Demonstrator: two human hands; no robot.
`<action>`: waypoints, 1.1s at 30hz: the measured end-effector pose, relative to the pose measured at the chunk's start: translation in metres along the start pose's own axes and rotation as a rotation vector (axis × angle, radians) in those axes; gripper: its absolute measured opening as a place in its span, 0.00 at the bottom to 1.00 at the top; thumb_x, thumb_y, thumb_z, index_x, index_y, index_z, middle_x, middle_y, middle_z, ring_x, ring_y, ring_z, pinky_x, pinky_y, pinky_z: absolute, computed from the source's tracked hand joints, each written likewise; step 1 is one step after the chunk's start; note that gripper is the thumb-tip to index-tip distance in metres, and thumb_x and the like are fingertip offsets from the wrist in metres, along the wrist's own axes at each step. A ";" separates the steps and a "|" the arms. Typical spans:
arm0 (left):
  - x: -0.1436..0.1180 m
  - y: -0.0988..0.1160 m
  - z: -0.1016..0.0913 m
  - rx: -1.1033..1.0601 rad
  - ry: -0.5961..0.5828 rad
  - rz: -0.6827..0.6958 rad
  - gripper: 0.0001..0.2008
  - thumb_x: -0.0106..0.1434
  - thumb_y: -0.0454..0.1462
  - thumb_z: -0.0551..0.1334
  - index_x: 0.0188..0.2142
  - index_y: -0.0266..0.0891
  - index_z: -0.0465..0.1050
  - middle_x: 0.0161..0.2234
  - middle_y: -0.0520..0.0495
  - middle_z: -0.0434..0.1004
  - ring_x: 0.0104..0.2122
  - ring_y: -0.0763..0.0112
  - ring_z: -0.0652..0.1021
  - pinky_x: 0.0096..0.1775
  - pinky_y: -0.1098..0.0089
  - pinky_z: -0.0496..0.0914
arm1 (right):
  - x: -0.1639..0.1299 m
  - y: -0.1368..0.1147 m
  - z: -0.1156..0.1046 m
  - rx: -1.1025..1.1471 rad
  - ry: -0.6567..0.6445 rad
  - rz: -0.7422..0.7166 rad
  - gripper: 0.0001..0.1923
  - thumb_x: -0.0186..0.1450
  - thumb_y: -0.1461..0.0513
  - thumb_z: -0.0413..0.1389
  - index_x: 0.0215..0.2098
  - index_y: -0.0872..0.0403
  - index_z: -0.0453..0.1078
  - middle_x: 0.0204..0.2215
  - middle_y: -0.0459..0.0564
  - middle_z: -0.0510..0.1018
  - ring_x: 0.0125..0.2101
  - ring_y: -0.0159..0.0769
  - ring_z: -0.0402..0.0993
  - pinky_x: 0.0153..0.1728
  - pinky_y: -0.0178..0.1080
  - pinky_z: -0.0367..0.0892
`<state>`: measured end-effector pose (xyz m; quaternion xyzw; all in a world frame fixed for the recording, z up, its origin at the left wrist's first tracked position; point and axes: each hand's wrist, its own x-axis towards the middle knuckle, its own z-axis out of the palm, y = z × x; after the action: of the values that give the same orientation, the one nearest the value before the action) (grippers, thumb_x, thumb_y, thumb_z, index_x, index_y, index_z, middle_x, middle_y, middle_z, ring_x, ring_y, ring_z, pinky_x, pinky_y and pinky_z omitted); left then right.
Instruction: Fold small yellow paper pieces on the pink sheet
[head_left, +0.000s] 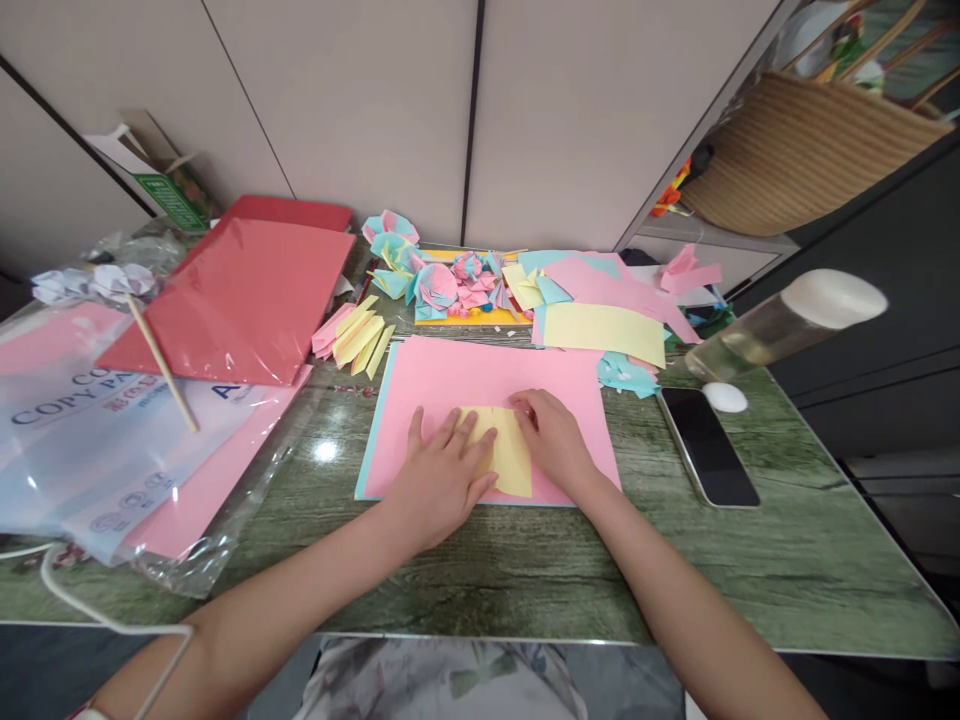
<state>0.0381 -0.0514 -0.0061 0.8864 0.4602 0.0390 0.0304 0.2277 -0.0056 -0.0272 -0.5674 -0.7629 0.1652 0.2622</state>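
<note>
A small yellow sheet of paper (514, 462) lies on a larger pink sheet (570, 385), which rests over blue paper showing at the left edge. My left hand (444, 475) is flat with fingers spread, pressing on the left part of the yellow paper. At the paper's upper right edge, my right hand (551, 435) has its fingers curled together, thumb and fingertips pinching that edge. Behind the pink sheet sit folded yellow paper strips (358, 338) and pink and blue paper flowers (439, 288).
A phone (709, 447), a white egg-shaped thing (725, 397) and a clear bottle with a white cap (780, 325) stand to the right. Left are a copy-paper bag (82, 440), red folders (255, 290) and a wooden stick (161, 365). Coloured scraps (604, 332) lie behind.
</note>
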 end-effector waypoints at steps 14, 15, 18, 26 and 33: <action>0.000 0.001 -0.001 0.003 0.024 -0.007 0.23 0.67 0.48 0.42 0.58 0.46 0.56 0.59 0.41 0.57 0.59 0.53 0.57 0.56 0.39 0.42 | -0.001 0.002 0.000 0.003 0.006 0.006 0.12 0.62 0.67 0.44 0.41 0.53 0.65 0.36 0.50 0.72 0.38 0.38 0.67 0.41 0.41 0.63; 0.001 0.000 0.000 0.001 0.024 -0.004 0.24 0.67 0.48 0.41 0.59 0.46 0.55 0.60 0.41 0.57 0.59 0.53 0.57 0.56 0.39 0.42 | -0.001 0.002 0.000 0.005 0.010 0.010 0.12 0.62 0.67 0.44 0.42 0.53 0.64 0.36 0.50 0.72 0.38 0.38 0.67 0.41 0.41 0.63; 0.003 -0.003 0.004 -0.004 0.023 -0.001 0.25 0.67 0.48 0.40 0.60 0.46 0.53 0.60 0.41 0.55 0.60 0.53 0.55 0.56 0.39 0.43 | -0.001 0.004 0.000 0.008 0.027 0.031 0.13 0.62 0.66 0.44 0.43 0.53 0.64 0.37 0.50 0.72 0.38 0.37 0.68 0.41 0.41 0.63; 0.011 -0.011 0.011 0.000 0.030 0.000 0.22 0.68 0.43 0.40 0.59 0.46 0.53 0.61 0.43 0.54 0.61 0.54 0.54 0.55 0.40 0.43 | 0.004 0.008 0.000 0.004 0.049 0.066 0.14 0.61 0.63 0.49 0.46 0.52 0.64 0.33 0.49 0.72 0.37 0.40 0.65 0.41 0.43 0.61; 0.008 -0.009 0.003 0.004 0.036 0.109 0.22 0.68 0.41 0.41 0.59 0.42 0.55 0.60 0.44 0.57 0.60 0.57 0.56 0.57 0.46 0.43 | 0.004 0.008 0.000 -0.014 0.033 0.064 0.18 0.60 0.67 0.47 0.48 0.52 0.63 0.36 0.50 0.72 0.39 0.41 0.64 0.43 0.45 0.60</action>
<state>0.0356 -0.0400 -0.0094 0.9095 0.4116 0.0555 0.0185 0.2334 0.0005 -0.0308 -0.5961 -0.7410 0.1587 0.2652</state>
